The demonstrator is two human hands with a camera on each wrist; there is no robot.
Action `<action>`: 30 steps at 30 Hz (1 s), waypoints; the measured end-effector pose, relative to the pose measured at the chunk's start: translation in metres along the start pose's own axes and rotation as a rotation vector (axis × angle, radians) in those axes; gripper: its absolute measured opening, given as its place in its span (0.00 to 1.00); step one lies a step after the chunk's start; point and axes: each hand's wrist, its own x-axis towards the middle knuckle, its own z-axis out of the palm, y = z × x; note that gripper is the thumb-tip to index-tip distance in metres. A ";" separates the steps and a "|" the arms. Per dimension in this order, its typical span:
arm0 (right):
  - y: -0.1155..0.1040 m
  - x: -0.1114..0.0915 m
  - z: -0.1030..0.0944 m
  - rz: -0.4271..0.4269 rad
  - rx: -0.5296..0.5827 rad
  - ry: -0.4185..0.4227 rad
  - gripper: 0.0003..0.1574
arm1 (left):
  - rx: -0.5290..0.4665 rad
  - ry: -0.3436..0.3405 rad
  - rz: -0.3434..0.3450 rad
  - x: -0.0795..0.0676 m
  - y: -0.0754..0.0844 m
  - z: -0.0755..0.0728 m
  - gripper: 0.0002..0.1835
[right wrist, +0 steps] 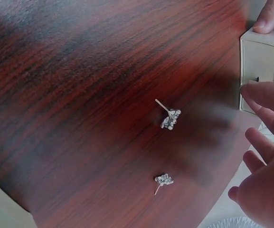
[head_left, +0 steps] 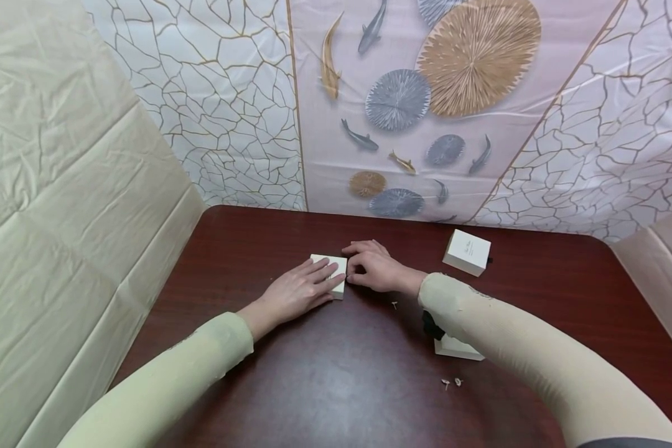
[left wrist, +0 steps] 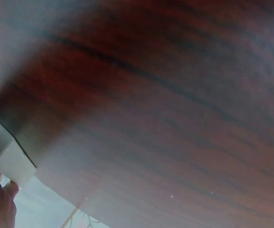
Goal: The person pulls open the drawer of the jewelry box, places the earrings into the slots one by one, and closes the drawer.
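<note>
We see both hands at a small cream box (right wrist: 260, 54) on the dark red table (head_left: 313, 386).
The left hand (head_left: 298, 290) lies across the box's top, fingers straight and spread; the right hand (head_left: 376, 267) curls its fingers at the end with the dark slot, and we cannot tell whether it pinches anything. Near it we find two sparkling studs (right wrist: 171, 118); farther out, a second box (head_left: 459, 350) partly under the forearm and a lettered box (head_left: 467, 252) toward the patterned backdrop (head_left: 397, 143).
</note>
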 end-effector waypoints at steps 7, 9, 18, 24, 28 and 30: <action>0.002 -0.001 -0.001 0.002 -0.011 0.001 0.14 | -0.004 0.013 0.003 0.000 0.000 -0.001 0.26; 0.003 -0.001 -0.001 -0.001 -0.012 0.006 0.13 | 0.000 0.018 0.004 0.000 0.000 -0.001 0.26; 0.005 -0.004 -0.003 -0.014 -0.001 0.012 0.12 | 0.015 0.019 0.002 -0.001 -0.001 0.000 0.26; 0.005 -0.005 -0.004 -0.022 -0.001 0.003 0.13 | 0.009 0.013 0.006 -0.002 -0.002 -0.001 0.26; 0.004 -0.006 -0.005 -0.029 -0.005 0.001 0.13 | 0.007 0.008 0.005 -0.003 -0.002 -0.001 0.26; 0.004 -0.007 -0.006 -0.030 -0.007 0.002 0.13 | 0.011 0.006 0.004 -0.004 -0.002 -0.001 0.26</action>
